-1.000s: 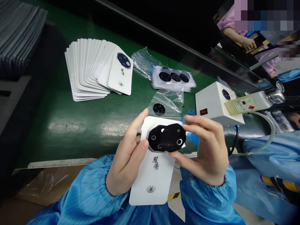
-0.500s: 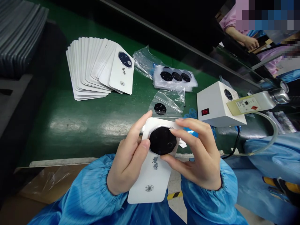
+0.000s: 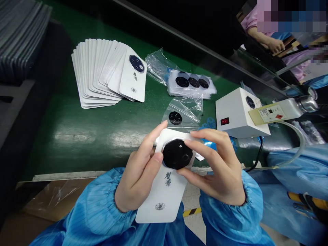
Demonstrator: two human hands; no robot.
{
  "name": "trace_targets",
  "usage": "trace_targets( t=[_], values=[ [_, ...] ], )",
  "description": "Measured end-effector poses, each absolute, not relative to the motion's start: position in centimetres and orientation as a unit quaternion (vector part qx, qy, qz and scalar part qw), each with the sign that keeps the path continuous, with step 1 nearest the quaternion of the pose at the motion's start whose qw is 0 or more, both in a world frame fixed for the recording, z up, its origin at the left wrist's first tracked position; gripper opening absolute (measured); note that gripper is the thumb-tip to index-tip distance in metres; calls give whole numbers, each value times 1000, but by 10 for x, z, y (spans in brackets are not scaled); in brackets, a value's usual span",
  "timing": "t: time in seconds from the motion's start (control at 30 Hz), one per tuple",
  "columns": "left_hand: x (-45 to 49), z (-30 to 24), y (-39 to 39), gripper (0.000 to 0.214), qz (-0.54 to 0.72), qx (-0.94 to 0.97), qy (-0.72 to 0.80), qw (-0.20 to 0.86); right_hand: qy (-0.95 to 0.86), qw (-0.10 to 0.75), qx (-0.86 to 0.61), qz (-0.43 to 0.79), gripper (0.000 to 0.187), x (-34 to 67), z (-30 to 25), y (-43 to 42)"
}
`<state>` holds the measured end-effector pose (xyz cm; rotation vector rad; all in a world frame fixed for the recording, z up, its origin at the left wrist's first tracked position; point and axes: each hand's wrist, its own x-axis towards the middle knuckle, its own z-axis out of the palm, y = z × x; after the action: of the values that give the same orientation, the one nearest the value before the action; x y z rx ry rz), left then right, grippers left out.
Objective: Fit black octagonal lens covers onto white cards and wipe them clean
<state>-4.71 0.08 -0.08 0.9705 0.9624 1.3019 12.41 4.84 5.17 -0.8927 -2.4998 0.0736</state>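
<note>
My left hand [image 3: 138, 174] grips the upper left edge of a white phone back cover [image 3: 161, 194], thumb on its face. The cover bears dark lettering and a round emblem, and it slants towards me over the bench's front edge. On its upper part lies a black many-sided camera lens plate [image 3: 177, 155]. My right hand [image 3: 221, 167] pinches this plate between thumb below and a fingertip above, while another finger rests at the cover's top edge. I cannot tell whether the plate sits fully flush. Just beyond is a clear bag [image 3: 191, 107] with a similar black lens plate [image 3: 175, 118].
Fanned white back covers [image 3: 102, 75] lie at the back left. Behind the bag is a stack of clear film [image 3: 188, 90] bearing black plates. A white box [image 3: 230, 109] with a red switch and a bottle [image 3: 274, 111] stand right. A co-worker's hand [image 3: 276, 45] shows beyond.
The cover's lower end has swung slightly left. My right hand has shifted a little, still pinching the lens plate, and a small bright reflection now shows on the plate.
</note>
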Motion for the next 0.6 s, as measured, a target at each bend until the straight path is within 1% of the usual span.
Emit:
trace_targets(
  t=[0.6],
  values=[
    [-49, -5, 2, 51, 544, 451, 412, 576, -921, 226, -315, 40, 42, 129, 55, 49]
  ],
)
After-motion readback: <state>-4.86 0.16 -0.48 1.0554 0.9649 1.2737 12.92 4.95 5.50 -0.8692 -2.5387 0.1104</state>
